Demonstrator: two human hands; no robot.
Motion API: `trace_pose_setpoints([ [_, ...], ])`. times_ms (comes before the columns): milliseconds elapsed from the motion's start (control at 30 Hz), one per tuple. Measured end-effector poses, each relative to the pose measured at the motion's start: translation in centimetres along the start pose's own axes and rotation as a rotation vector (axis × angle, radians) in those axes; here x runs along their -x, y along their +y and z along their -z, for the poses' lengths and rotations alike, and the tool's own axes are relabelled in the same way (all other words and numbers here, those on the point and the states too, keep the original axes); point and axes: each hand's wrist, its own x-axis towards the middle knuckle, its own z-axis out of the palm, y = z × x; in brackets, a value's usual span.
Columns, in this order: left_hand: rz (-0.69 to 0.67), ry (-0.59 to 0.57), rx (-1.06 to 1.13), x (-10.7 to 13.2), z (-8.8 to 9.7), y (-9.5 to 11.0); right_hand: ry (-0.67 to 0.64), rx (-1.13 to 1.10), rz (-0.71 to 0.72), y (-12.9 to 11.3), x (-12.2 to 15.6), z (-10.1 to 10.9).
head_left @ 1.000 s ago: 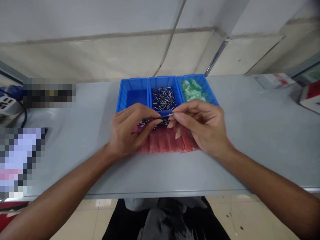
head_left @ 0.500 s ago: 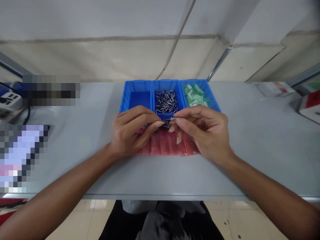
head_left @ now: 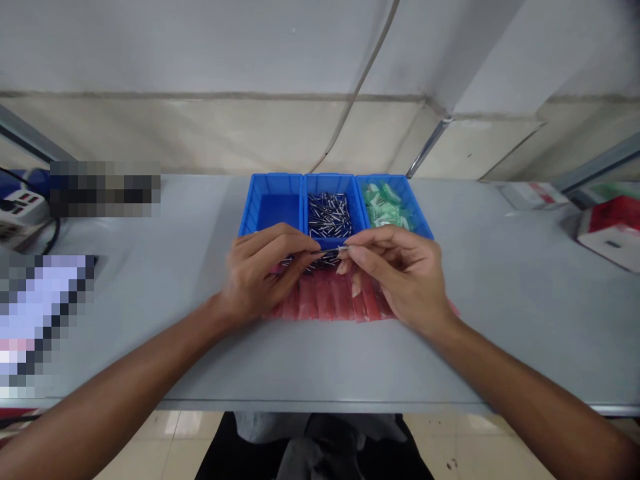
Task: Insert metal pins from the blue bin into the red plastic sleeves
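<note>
A thin metal pin (head_left: 331, 251) runs level between my two hands, with a lighter, thicker part toward the right. My left hand (head_left: 273, 270) pinches its left end between thumb and fingertips. At the other end, my right hand (head_left: 405, 273) closes thumb and index finger on it, the other fingers loosely curled. Just beneath the hands lie more dark metal pins (head_left: 323, 262) and a row of red plastic packets (head_left: 325, 298), partly covered by both hands. Behind them, the middle blue bin (head_left: 333, 181) holds many loose metal pins (head_left: 330, 215).
The left blue bin (head_left: 277, 181) shows its bare floor; the right one (head_left: 383, 180) contains green packets (head_left: 385, 205). A power strip (head_left: 23, 205) and a blurred screen (head_left: 45, 307) are at the left. At the far right stand a red-and-white box (head_left: 613, 233) and a flatter box (head_left: 533, 195).
The whole scene sits slightly lower in the picture as the head view shifts. Both hands keep their pinch on the metal pin, with only small finger movements.
</note>
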Motion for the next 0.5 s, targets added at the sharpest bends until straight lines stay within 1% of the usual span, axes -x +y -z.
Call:
trace_pose_setpoints([
  [233,-0.010,0.015,-0.024,0.15,0.06,-0.06,-0.012,-0.002,-0.026,-0.08,0.10,0.00],
  [367,-0.009,0.017,-0.015,0.08,0.08,-0.02,-0.024,-0.022,-0.012,-0.05,0.07,0.00],
  [500,-0.033,-0.008,-0.045,-0.07,0.23,0.01,-0.020,-0.009,-0.023,-0.22,0.01,-0.03],
])
